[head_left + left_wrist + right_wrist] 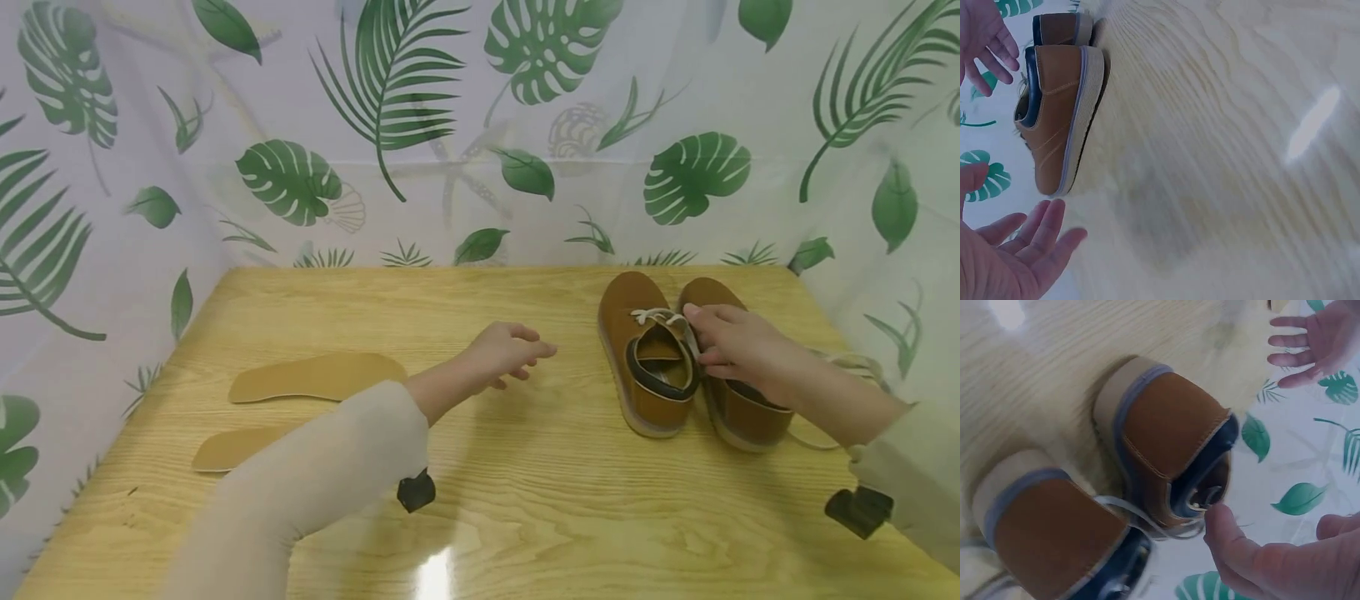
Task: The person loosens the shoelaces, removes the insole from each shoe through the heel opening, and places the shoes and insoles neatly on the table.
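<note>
Two brown lace-up shoes stand side by side at the right of the table, toes away from me: the left shoe [633,287] with its pale lace tied over the tongue, and the right shoe [705,292], partly covered by my right hand [750,346]. That hand is over the right shoe, its fingers loosely bent and holding nothing that shows; whether they touch the shoe is unclear. My left hand [510,354] hovers above the table left of the shoes, fingers spread and relaxed. In the right wrist view both shoe heels [1172,425] face the camera.
Two flat tan insoles, a farther one [315,379] and a nearer one [236,447], lie at the table's left; my left sleeve covers part of them. Loose pale lace [855,362] trails right of the right shoe. A leaf-patterned cloth [450,225] stands behind the wooden table [570,517].
</note>
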`<state>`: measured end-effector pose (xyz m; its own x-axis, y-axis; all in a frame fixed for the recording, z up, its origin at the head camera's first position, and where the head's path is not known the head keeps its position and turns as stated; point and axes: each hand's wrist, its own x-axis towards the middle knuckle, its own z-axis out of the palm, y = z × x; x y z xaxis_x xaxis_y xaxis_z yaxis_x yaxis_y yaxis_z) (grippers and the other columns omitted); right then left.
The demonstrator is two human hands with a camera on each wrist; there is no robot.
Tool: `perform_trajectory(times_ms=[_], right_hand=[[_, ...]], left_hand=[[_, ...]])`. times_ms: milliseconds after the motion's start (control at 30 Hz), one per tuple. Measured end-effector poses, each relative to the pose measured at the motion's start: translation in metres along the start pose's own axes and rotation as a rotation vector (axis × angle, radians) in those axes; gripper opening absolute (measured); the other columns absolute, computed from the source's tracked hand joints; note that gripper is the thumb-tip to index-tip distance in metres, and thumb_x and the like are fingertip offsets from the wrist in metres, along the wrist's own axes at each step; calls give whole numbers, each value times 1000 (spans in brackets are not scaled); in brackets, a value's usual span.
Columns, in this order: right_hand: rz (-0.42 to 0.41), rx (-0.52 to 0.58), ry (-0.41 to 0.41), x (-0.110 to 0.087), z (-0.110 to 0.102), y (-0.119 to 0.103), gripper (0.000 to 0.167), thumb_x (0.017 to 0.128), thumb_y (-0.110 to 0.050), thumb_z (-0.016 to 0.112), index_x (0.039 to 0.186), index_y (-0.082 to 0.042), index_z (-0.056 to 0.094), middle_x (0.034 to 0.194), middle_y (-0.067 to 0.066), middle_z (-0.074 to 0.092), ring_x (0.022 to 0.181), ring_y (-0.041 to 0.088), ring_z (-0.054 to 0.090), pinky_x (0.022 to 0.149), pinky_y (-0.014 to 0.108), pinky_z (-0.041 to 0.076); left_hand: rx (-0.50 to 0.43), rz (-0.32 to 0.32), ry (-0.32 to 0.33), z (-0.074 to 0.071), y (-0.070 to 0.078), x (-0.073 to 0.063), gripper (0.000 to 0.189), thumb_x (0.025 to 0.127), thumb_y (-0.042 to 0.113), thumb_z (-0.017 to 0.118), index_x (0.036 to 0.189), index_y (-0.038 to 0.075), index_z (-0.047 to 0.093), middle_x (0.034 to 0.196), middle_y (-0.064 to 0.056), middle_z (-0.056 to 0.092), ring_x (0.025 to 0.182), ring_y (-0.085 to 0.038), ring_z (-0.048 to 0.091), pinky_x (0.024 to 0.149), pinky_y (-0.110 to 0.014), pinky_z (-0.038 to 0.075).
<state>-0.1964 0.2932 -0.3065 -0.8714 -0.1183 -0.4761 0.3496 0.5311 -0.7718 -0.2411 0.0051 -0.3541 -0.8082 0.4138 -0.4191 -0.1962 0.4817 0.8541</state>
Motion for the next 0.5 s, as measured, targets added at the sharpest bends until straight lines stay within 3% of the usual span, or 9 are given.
perform_trajectory(times_ms=[133,233,333,500], right_hand=[[-116,-302,82,-7,9,-11,84,99,-56,22,147,10,5,146,39,18,128,54,31,106,63,32],[-214,-622,190,-13,22,-19,85,98,-59,27,147,9,14,143,39,26,126,56,31,100,69,32],[-293,-830,300,-19,37,-22,89,94,-64,34,148,5,17,141,38,31,123,57,34,96,73,31],[-376,-1027,455,-25,56,-21,100,82,-76,43,153,-13,12,152,25,20,135,49,22,103,78,-4]], left_hand=[[252,92,62,-16,4,-8,60,91,42,60,140,12,45,131,-12,55,113,-27,58,94,-44,51],[355,115,103,-29,7,-16,62,90,45,59,142,15,43,133,-11,54,117,-27,54,93,-42,52],[471,137,142,-38,5,-25,67,90,50,57,146,18,38,139,-10,49,123,-29,51,93,-45,51],[790,219,246,-41,-4,-40,76,88,60,52,150,23,28,150,-8,36,136,-29,37,111,-61,26]])
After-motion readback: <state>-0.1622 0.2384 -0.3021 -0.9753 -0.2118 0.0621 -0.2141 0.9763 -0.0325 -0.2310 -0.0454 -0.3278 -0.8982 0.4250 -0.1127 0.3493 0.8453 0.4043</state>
